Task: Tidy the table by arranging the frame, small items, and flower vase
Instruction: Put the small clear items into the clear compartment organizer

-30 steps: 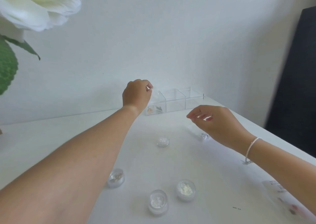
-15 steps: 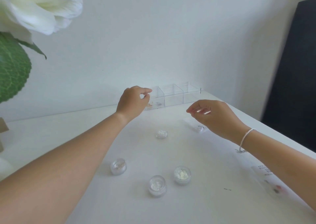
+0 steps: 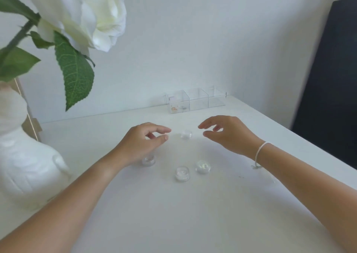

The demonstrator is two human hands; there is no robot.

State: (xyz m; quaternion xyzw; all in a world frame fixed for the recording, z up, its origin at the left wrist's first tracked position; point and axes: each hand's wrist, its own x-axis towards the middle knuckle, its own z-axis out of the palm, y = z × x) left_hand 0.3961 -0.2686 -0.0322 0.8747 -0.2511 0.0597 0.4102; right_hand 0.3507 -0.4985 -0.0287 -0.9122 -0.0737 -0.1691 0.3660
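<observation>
Several small clear round jars sit on the white table [image 3: 193, 214]: one [image 3: 186, 134] lies between my two hands, one [image 3: 148, 159] is half hidden under my left hand, and two [image 3: 182, 173] [image 3: 202, 166] stand nearer to me. My left hand [image 3: 143, 142] hovers with curled fingers, holding nothing. My right hand [image 3: 228, 133] is spread and empty, just right of the far jar. A clear three-compartment box [image 3: 195, 102] stands by the wall, with small items in its left cell. The white vase [image 3: 21, 156] with a white flower [image 3: 87, 11] stands at the left. A wooden frame edge [image 3: 29, 117] shows behind the vase.
A dark panel [image 3: 332, 78] stands off the table's right edge. The white wall runs close behind the clear box. A green leaf [image 3: 77, 78] hangs over the table's left part.
My left hand has pulled back from the clear box toward the jars. My right hand has shifted slightly toward the far jar. The view has swung left, bringing in the vase.
</observation>
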